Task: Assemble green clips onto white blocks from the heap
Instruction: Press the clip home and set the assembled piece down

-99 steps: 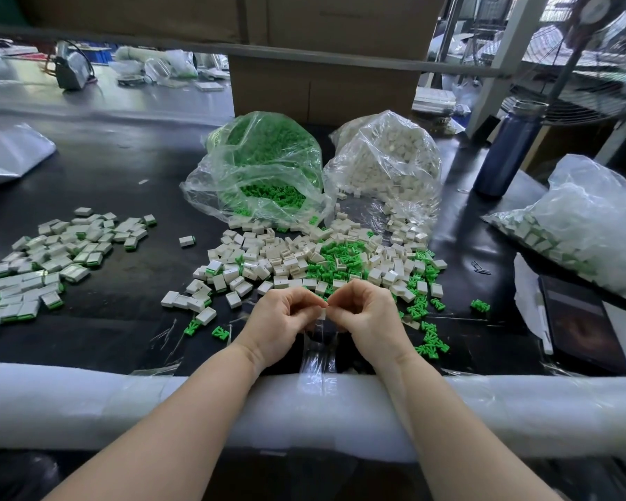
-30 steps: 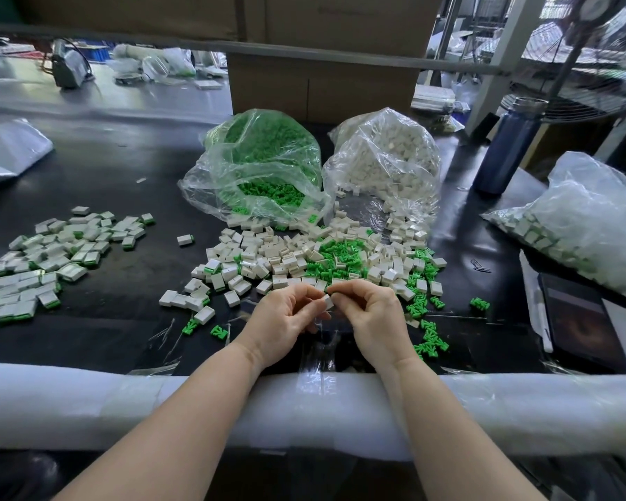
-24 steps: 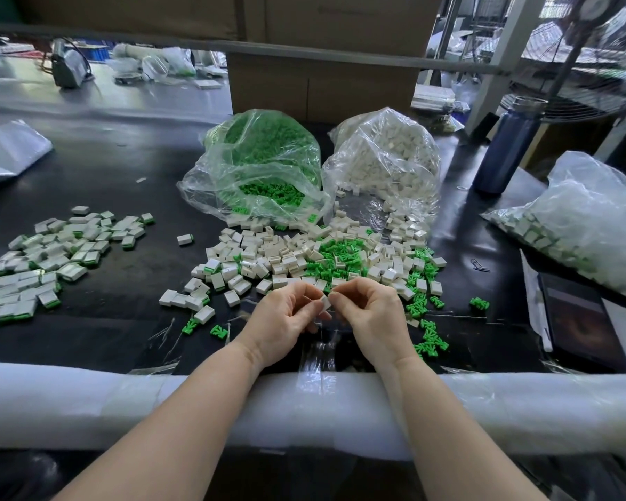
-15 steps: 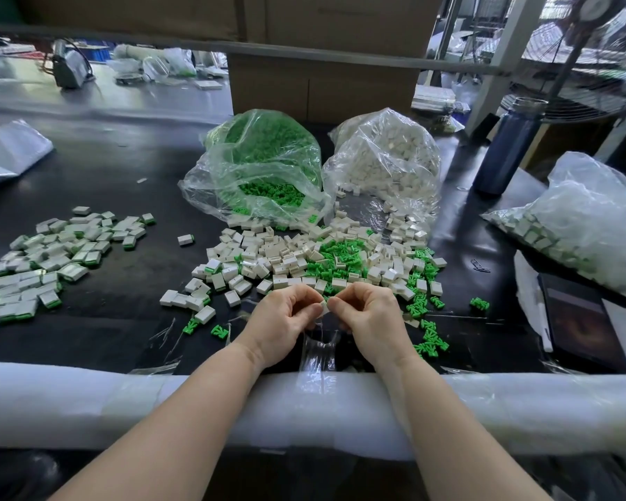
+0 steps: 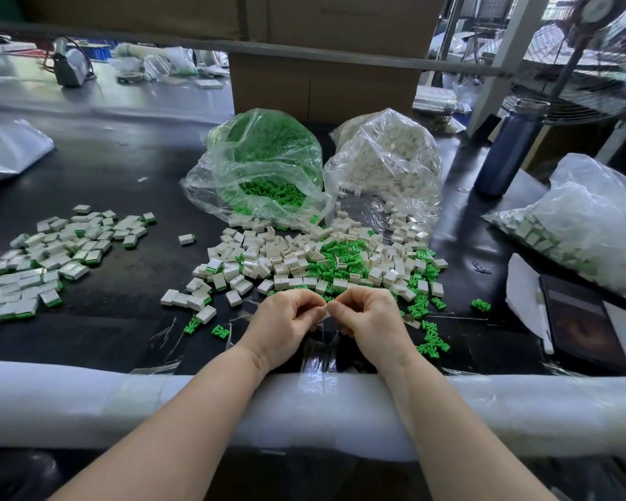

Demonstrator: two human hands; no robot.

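Note:
A heap of white blocks and green clips [image 5: 318,262] is spread over the middle of the black table. Just in front of it, my left hand [image 5: 286,321] and my right hand [image 5: 371,318] meet with fingers curled. Between their fingertips they pinch a small white block [image 5: 327,308]; only a sliver of it shows. No green clip is visible between the fingers. A pile of finished blocks with green ends [image 5: 51,254] lies to the left.
Behind the heap lie an open bag of green clips [image 5: 261,168] and a bag of white blocks [image 5: 387,157]. A blue bottle [image 5: 506,150], another filled bag [image 5: 586,222] and a dark tablet [image 5: 582,320] are on the right. White foam padding [image 5: 123,403] covers the near edge.
Both hands stay together at the same spot. Their fingertips opened slightly around the white piece a second ago and have pressed close together again.

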